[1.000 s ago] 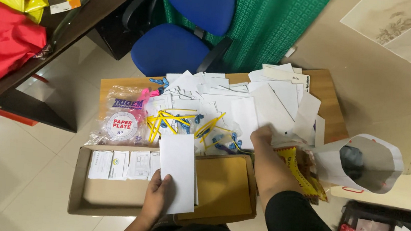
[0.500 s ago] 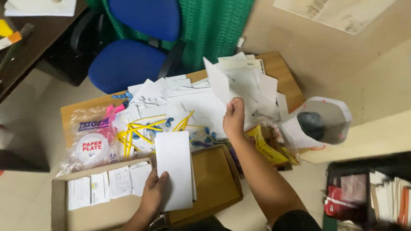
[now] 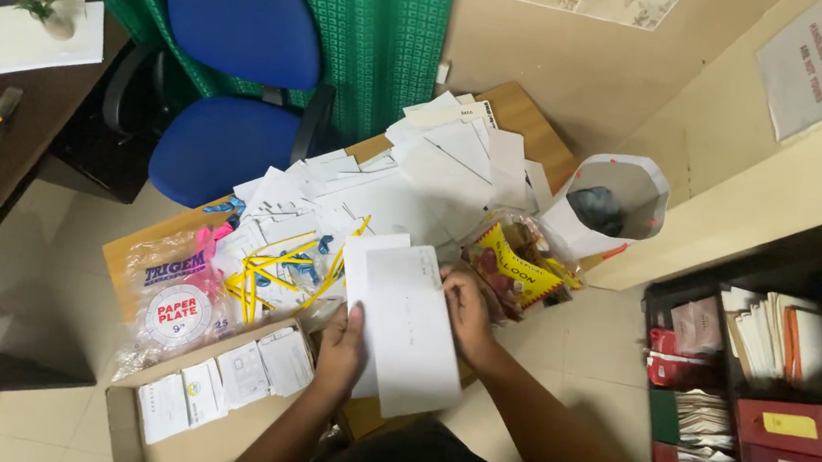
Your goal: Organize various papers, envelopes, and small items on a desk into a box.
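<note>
Head view: white envelopes (image 3: 402,326) are gripped at both edges by closed left hand (image 3: 342,345) and right hand (image 3: 468,312), steadied over the cardboard box (image 3: 210,443).

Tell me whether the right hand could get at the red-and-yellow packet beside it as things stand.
Probably yes. The red-and-yellow packet lies just beyond the right hand with nothing between them, but that hand, like the left hand, is holding the white envelopes, so it would likely have to let go first.

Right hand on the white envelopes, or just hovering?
Touching. The head view shows the right hand gripping the right edge of the white envelopes, its fingers overlapping the paper; the left hand grips the left edge.
</note>
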